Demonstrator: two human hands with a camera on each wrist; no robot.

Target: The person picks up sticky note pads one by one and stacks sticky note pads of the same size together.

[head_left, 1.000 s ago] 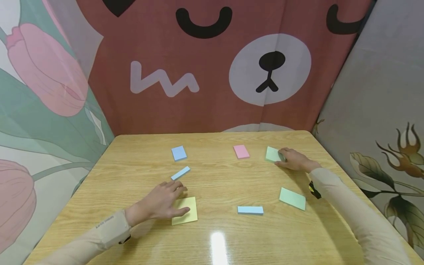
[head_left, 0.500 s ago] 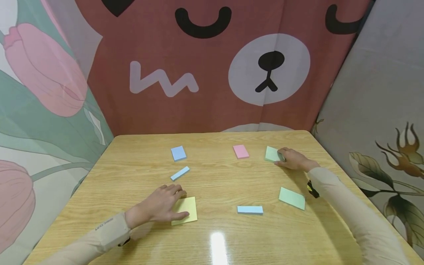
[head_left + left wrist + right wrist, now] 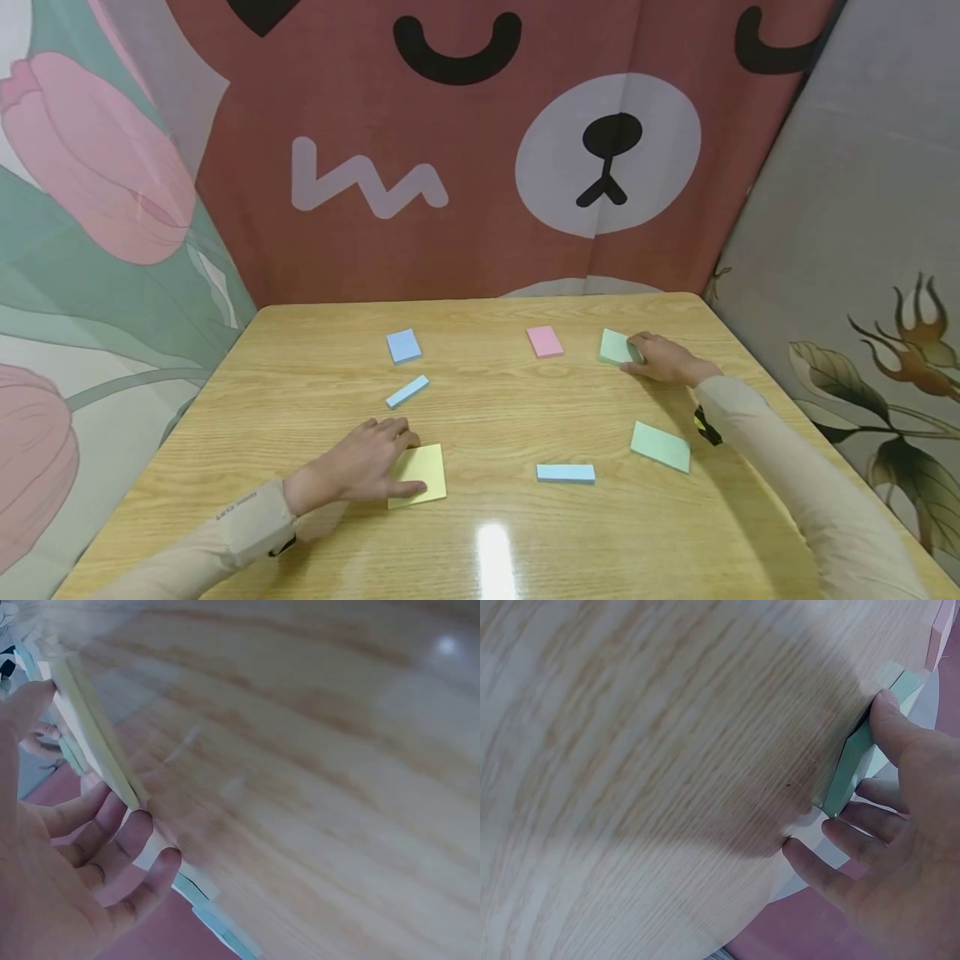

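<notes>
A yellow sticky-note pad (image 3: 431,471) lies flat at the front left of the table. My left hand (image 3: 358,465) holds it from the left, thumb at its near edge and fingertips at its far side. The left wrist view shows this pad (image 3: 97,735) spanned between thumb and fingers. At the back right, my right hand (image 3: 666,360) grips a light green sticky-note pad (image 3: 613,347) by its edges. Thumb and fingertips sit at opposite ends of that pad (image 3: 847,769) in the right wrist view. Part of each pad is hidden under the hand.
Other pads lie apart on the wooden table (image 3: 480,425): a blue one (image 3: 404,346), a pink one (image 3: 544,342), another green one (image 3: 661,447), and two narrow light blue ones, left (image 3: 407,392) and front (image 3: 566,474). Printed cloth (image 3: 480,250) hangs behind the table.
My left fingers have come down a little and drawn in toward the yellow pad's edge. My right hand stays on the green pad, and no pad has visibly moved.
</notes>
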